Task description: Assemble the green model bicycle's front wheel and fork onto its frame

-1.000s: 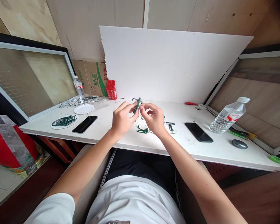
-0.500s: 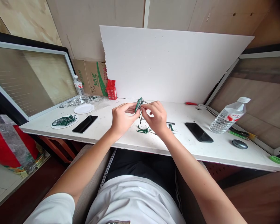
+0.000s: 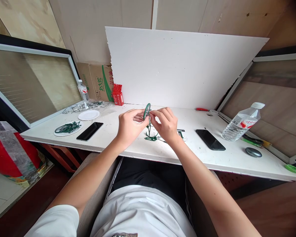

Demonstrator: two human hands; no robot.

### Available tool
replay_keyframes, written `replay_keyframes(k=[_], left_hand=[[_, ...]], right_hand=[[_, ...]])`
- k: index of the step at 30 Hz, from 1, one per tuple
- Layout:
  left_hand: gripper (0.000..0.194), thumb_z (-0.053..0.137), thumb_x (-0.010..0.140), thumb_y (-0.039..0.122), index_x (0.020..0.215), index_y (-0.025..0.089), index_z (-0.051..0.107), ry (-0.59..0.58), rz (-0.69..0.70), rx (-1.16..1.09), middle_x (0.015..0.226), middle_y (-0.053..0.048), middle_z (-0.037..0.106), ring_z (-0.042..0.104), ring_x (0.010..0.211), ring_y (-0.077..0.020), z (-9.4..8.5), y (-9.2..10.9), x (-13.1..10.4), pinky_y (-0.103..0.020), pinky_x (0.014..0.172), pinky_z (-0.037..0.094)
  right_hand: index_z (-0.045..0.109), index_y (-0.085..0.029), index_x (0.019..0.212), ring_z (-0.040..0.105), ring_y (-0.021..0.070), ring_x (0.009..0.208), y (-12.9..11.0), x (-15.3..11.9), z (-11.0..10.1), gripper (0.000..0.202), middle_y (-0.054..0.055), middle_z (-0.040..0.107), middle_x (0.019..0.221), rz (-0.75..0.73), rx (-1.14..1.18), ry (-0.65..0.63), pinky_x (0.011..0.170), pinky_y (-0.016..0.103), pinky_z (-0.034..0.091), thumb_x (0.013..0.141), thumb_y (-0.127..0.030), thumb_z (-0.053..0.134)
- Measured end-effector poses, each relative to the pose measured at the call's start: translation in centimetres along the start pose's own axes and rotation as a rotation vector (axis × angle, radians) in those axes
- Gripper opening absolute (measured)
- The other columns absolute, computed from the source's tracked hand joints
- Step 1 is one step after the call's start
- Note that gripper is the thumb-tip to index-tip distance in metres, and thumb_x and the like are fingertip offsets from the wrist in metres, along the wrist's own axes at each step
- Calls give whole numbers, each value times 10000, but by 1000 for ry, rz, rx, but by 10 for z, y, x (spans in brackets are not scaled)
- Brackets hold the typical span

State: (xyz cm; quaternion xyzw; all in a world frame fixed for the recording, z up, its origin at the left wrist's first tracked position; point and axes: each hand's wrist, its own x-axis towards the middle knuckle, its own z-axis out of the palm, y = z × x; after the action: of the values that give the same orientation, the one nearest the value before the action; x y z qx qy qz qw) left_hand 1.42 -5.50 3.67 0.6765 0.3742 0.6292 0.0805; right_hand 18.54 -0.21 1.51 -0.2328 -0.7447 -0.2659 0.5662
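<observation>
A small green spoked wheel (image 3: 147,111) is held up above the white table by my left hand (image 3: 130,125), its fingers and thumb closed on the rim. My right hand (image 3: 166,124) is closed in a pinch beside the wheel's hub, at its right face. Whatever sits between those fingertips is too small to make out. Below the hands, green plastic parts (image 3: 151,138) lie on the table, partly hidden by my right hand. A thin dark part (image 3: 180,130) shows just right of my right wrist.
On the left are a plate of green parts (image 3: 68,127), a white plate (image 3: 88,115), a phone (image 3: 90,131) and black sprues (image 3: 95,104). Another phone (image 3: 210,140), a water bottle (image 3: 244,121) and a grey oval object (image 3: 253,152) stand right. A white board (image 3: 185,69) leans behind.
The wheel has turned a little, so its spokes show more openly. My right hand has shifted slightly to the right. My left hand stays nearly in place.
</observation>
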Motion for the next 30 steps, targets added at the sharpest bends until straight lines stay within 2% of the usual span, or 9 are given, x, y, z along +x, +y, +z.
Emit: replay_keyframes(k=[6,10,15,22,30], left_hand=[[170,762,850,180,1010,181,819,-28,30,104,843,-39,784,739,687,-151,-5,10,0,-271,728,662],[250,773,832,167,1078,189,812,-105,27,92,910,-49,783,766,760,-171,-9,13,1,-290,780,680],[441,806,790,171,1229,194,789,-176,19,14,1032,-80,782,784,838,-198,-13,10,2,-344,848,702],[437,828,790,199,1225,187,792,-200,19,-10,998,-78,787,782,853,-203,-16,7,5,-362,859,707],[431,829,797,199,1227,189,794,-230,48,26,983,-72,797,781,834,-199,-19,9,6,-357,850,705]], right_hand=[[684,-249,1058,629,204,805,-2,1,0,84,43,712,852,73,94,-26,673,355,512,1025,-194,629],[693,-242,1030,622,204,841,-5,3,-2,99,54,707,879,202,213,-63,651,348,517,1053,-255,598],[697,-246,993,628,212,877,-5,8,-6,165,63,705,899,317,338,-124,631,345,530,1066,-337,580],[706,-238,977,643,188,881,-9,14,-13,236,52,712,921,436,456,-191,667,327,542,1061,-427,592],[707,-233,978,645,186,900,-10,15,-14,236,50,712,933,452,484,-216,681,319,540,1059,-422,593]])
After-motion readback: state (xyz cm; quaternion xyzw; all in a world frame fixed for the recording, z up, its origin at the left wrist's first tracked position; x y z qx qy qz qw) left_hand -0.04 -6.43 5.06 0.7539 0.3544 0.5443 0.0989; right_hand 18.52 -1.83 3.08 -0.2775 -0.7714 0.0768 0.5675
